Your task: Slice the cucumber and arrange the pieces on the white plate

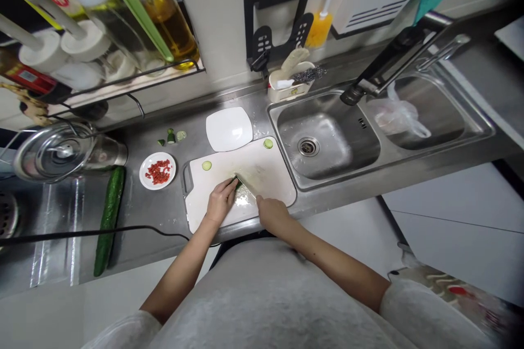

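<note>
On the white cutting board (208, 196), my left hand (221, 199) is closed around a dark green piece of cucumber (238, 184), mostly hidden by the fingers. My right hand (273, 215) grips a kitchen knife (247, 187). Its blade points up and left and meets the cucumber piece beside my left fingertips. Two pale green cucumber slices lie apart on the board, one slice (207, 166) at the upper left and another slice (268, 143) at the upper right. The board's surface between my hands is wet.
Behind the board sits a white square plate (229, 128). To the left are a small plate (143, 174) of chopped red bits, cucumber scraps (171, 136) and a whole cucumber (109, 218). A steel sink (327, 136) adjoins the right side. A black cable (135, 227) crosses the counter.
</note>
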The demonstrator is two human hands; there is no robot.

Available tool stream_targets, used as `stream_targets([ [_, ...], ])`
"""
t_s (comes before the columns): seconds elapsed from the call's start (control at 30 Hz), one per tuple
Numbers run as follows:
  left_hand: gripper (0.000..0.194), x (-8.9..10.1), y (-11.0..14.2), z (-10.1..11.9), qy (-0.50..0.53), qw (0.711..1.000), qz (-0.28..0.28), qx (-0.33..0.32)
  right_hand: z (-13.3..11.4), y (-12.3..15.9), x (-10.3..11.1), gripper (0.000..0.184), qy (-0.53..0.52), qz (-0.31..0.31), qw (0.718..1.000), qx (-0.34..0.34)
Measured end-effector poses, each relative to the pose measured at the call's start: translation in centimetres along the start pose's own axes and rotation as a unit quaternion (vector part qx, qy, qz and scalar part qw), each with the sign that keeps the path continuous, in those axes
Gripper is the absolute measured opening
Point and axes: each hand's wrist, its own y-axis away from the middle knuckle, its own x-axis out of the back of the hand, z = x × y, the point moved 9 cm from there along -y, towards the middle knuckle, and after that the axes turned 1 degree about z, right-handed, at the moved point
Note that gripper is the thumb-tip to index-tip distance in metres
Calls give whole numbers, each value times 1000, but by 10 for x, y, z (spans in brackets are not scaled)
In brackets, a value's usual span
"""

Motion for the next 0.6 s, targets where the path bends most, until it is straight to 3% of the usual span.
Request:
stream_targets([
  [0.17,34,0,0,0,2,1000,1,0,-1,-3,3,33,10,28,999,20],
  [0.6,34,0,0,-1,5,1000,-7,11,-5,-4,5,31,10,3,1000,2],
])
